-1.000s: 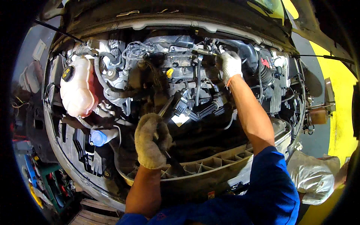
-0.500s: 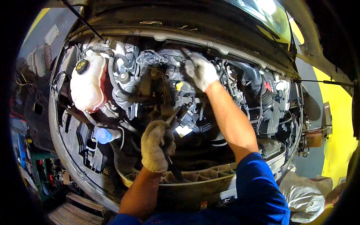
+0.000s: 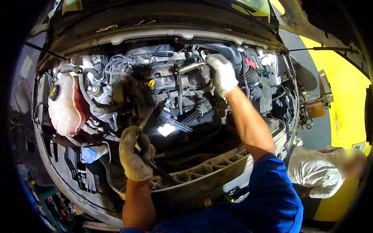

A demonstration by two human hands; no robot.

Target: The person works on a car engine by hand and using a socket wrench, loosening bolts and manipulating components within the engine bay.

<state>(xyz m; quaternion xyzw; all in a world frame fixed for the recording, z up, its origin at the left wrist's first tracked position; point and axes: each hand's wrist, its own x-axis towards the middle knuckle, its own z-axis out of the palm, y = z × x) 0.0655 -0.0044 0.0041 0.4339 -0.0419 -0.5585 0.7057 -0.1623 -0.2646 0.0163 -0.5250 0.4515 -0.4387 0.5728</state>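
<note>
My right hand [image 3: 222, 73], in a whitish glove, is closed round one end of a silver bar-shaped tool [image 3: 191, 67]. The bar reaches leftward over the engine cover [image 3: 171, 79], close to the top of a dark upright tube; whether it touches cannot be seen. My left hand [image 3: 136, 153], in a dirty tan glove, grips a long tool with a thin metal shaft [image 3: 146, 119]. Its dark end sticks out below the palm, over the front crossmember. Beyond the shaft sits a bright lit work light or reflective part [image 3: 166, 130]. A yellow engine cap [image 3: 151, 84] shows left of the bar.
On the left stand a whitish coolant tank [image 3: 64, 106] and a blue cap [image 3: 88, 155]. The ribbed crossmember [image 3: 202, 169] runs along the front. A ribbed air hose [image 3: 252, 75] lies right of my right hand. A person in a light shirt [image 3: 312, 169] is at the far right.
My view has shifted, so the engine bay sits further left. The silver bar now shows clearly in my right hand. My left hand keeps its long tool.
</note>
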